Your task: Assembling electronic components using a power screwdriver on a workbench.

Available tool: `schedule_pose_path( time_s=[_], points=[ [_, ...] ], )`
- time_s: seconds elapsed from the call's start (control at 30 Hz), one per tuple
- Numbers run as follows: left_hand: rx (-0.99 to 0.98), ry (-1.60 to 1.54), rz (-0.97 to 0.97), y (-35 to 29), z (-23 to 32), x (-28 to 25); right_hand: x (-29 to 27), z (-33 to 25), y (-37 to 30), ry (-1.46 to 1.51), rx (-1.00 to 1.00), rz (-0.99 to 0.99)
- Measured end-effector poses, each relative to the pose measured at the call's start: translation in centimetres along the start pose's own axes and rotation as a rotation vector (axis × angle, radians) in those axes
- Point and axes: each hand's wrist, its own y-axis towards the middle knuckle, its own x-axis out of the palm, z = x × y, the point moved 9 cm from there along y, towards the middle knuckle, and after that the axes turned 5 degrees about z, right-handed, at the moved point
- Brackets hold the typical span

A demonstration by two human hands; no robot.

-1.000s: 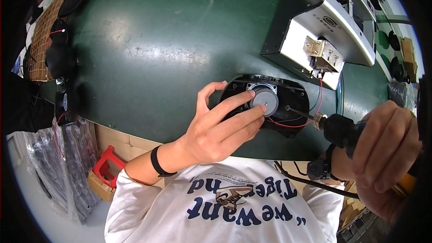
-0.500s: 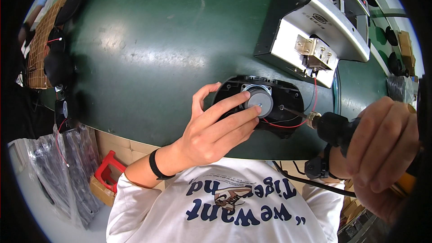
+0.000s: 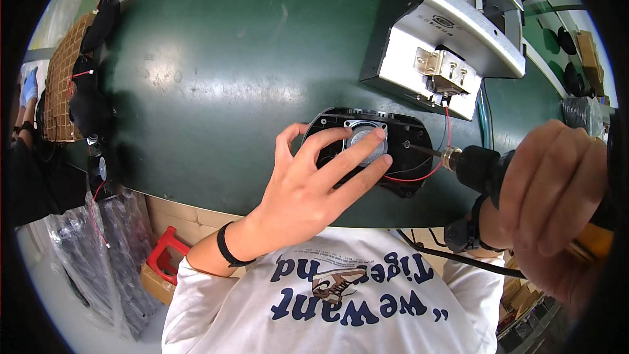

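Note:
Under my left hand lies a black plastic speaker housing near the table's front edge. Set in the housing is a speaker driver with a round grey back and a square metal frame. My left fingers are spread, their tips resting on and around the driver, and the thumb side reaches the housing's left rim. My right hand is closed round an electric screwdriver with a black front and a yellow-orange body. Its bit points left, the tip at a screw post right of the driver. A red wire curves across the housing's right part.
A silver and black metal machine with a small bracket stands on the green table behind the housing. Speaker parts and a wire basket line the left end, near another person's gloved hand. A black cable hangs by my right wrist.
My left fingers have spread wider over the driver, the index finger lying farther back and left. The screwdriver's tip stays at the same post. The whole view has shifted slightly.

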Motion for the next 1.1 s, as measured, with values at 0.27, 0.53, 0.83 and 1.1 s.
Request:
schedule_pose_path(
  time_s=[0.27, 0.53, 0.83, 1.1],
  points=[
    [0.015, 0.086, -0.126, 0.3, 0.6, 0.4, -0.8, -0.8, 0.1, -0.027, 0.045, -0.017],
    [-0.002, 0.065, -0.153, 0.3, 0.5, 0.6, -0.5, 0.4, 0.3, 0.049, -0.06, -0.015],
    [-0.01, 0.067, -0.163, 0.2, 0.8, 0.6, -1.1, -0.7, -0.8, -0.022, -0.004, 0.229],
    [0.04, -0.04, -0.044, -0.9, 1.1, 0.3, -0.9, -1.6, -2.5, 0.026, -0.303, 0.315]
  ],
)
